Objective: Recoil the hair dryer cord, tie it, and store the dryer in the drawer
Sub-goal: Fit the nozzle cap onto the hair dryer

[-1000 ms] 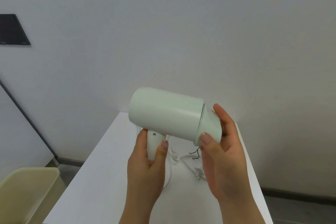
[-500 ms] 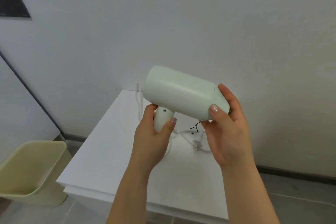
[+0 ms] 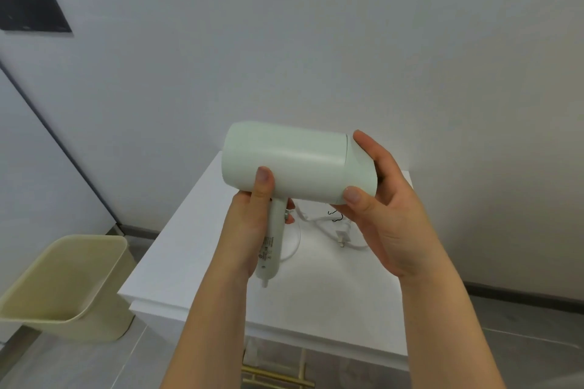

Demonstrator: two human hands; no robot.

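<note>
Held the hair dryer (image 3: 294, 164) up in the air, well clear of the bench (image 3: 196, 249), with the barrel lying sideways between both hands. Wrapped the left hand (image 3: 249, 230) round the handle (image 3: 271, 249), thumb pressed against the barrel. Cupped the right hand (image 3: 388, 215) over the nozzle end, thumb on the near side and fingers curled over the far side. Left the cord (image 3: 316, 219) uncoiled, lying loose on the bench below and beyond the hands, with the plug (image 3: 343, 235) just under the right palm. Saw a thin black wire (image 3: 335, 215) beneath the right thumb, probably the tie, though too small to be sure. Farther out: a beige bin (image 3: 63, 284) on the floor, low and to the left of the left hand, and brass drawer handles (image 3: 275, 379) below the wrists, under the bench edge.

Judged from here: could drag the slack cord and flick the plug off the bench by raising or swinging the dryer further. Could kink the cord by winding too tightly near the handle's base. Could easily lose so small a tie among the loops or knock it to the floor.
</note>
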